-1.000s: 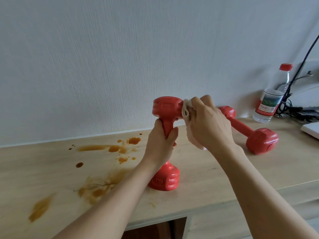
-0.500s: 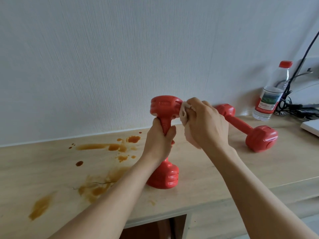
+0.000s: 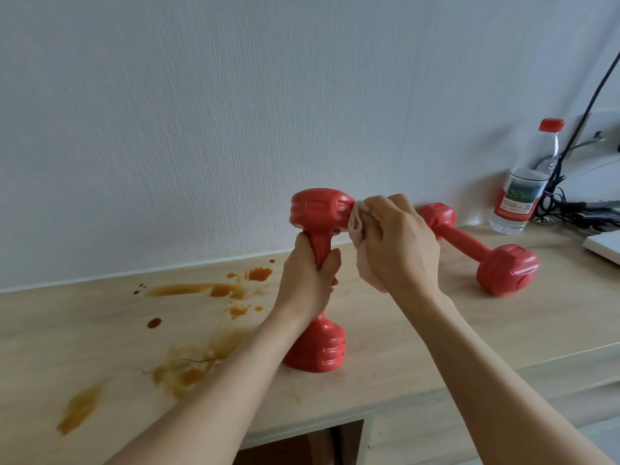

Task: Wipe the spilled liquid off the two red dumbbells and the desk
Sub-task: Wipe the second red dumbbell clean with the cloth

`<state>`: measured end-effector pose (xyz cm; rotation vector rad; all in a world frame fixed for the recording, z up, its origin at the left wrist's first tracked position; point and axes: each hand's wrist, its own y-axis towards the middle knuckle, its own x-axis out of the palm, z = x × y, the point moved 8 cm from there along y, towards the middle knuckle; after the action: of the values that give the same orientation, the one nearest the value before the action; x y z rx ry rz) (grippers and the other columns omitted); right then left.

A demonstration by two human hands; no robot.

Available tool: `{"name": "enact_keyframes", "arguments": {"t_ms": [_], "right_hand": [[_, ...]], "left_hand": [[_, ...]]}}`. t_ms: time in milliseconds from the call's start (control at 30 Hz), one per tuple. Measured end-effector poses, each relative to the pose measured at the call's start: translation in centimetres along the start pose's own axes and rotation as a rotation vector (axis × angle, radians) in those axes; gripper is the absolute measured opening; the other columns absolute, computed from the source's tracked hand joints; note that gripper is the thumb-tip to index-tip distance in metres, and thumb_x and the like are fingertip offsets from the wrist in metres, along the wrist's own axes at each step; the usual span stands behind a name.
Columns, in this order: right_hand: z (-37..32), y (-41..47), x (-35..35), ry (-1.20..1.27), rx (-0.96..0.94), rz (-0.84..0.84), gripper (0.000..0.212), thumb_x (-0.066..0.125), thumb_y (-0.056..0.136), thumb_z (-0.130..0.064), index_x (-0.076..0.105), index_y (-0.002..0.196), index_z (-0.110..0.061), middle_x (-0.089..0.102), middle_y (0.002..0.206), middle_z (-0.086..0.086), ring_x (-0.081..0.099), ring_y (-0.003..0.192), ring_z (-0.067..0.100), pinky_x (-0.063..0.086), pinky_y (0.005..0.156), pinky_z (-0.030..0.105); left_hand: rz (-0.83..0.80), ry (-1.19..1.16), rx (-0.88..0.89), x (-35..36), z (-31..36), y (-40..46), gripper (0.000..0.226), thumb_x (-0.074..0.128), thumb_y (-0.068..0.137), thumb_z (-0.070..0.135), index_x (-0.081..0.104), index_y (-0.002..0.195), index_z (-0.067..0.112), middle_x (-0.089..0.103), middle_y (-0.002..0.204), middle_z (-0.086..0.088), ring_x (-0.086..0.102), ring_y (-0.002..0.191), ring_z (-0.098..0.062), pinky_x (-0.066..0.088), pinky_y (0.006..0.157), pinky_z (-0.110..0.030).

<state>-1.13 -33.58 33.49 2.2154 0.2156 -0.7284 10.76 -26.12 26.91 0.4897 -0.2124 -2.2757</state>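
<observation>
A red dumbbell point(image 3: 319, 213) stands upright on the light wooden desk point(image 3: 436, 337), its lower head resting on the surface. My left hand point(image 3: 307, 283) grips its handle. My right hand point(image 3: 399, 243) holds a bunched pale cloth point(image 3: 357, 223) and presses it against the right side of the upper head. The second red dumbbell point(image 3: 503, 270) lies flat on the desk behind and to the right of my right hand. Brown spilled liquid point(image 3: 214, 292) spreads in patches and drops over the left half of the desk.
A clear plastic water bottle point(image 3: 523, 193) with a red cap stands by the wall at the right. Black cables point(image 3: 577, 209) and a white flat object point(image 3: 604, 245) lie at the far right. The wall runs close behind the desk.
My right hand with the cloth has shifted slightly along the upper head of the upright dumbbell. My left hand keeps its grip on the handle.
</observation>
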Motion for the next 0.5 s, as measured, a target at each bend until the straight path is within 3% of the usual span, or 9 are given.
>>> {"name": "enact_keyframes", "arguments": {"t_ms": [67,200,300,400,500], "right_hand": [[-2.1,-0.2,-0.8,0.007,-0.109,0.095,0.021,0.044,0.090,-0.031,0.063,0.095,-0.024,0.056,0.106,-0.003,0.052,0.088,0.028,0.040,0.061,0.032],[-4.6,-0.4,-1.1,-0.008,-0.228,0.130,0.029,0.041,0.090,-0.039,0.068,0.095,-0.030,0.055,0.117,-0.005,0.040,0.094,0.025,0.032,0.066,0.029],[-3.0,0.2,-0.5,0.182,-0.124,0.020,0.021,0.048,0.093,-0.031,0.067,0.100,-0.032,0.051,0.114,-0.011,0.036,0.097,0.022,0.029,0.076,0.025],[-2.0,1.0,-0.1,0.278,-0.009,-0.028,0.017,0.051,0.094,-0.025,0.067,0.099,-0.029,0.047,0.105,-0.012,0.036,0.093,0.020,0.022,0.078,0.021],[-0.9,1.7,0.4,0.355,0.107,-0.067,0.018,0.053,0.092,-0.024,0.060,0.076,-0.030,0.050,0.097,-0.005,0.049,0.090,0.022,0.034,0.084,0.031]], "left_hand": [[-0.008,-0.016,0.022,0.2,0.2,0.0,0.011,0.053,0.090,0.012,0.043,0.090,0.012,0.052,0.068,-0.001,0.052,0.049,-0.010,0.042,0.049,-0.027],[-0.055,0.010,0.114,1.0,1.4,-0.5,0.016,0.057,0.089,0.014,0.044,0.092,0.005,0.051,0.061,0.001,0.048,0.040,-0.002,0.036,0.044,-0.017],[-0.081,-0.010,0.111,1.2,1.3,-0.5,0.019,0.060,0.087,0.018,0.043,0.090,0.010,0.052,0.063,0.003,0.048,0.044,-0.002,0.040,0.049,-0.023],[-0.100,-0.020,0.080,1.4,1.0,-0.4,0.018,0.059,0.087,0.015,0.042,0.091,0.009,0.051,0.063,0.002,0.048,0.043,-0.001,0.038,0.045,-0.018],[-0.110,-0.019,0.068,1.7,1.1,-0.3,0.015,0.056,0.088,0.010,0.041,0.088,0.010,0.050,0.062,0.002,0.047,0.042,-0.001,0.037,0.043,-0.015]]}}
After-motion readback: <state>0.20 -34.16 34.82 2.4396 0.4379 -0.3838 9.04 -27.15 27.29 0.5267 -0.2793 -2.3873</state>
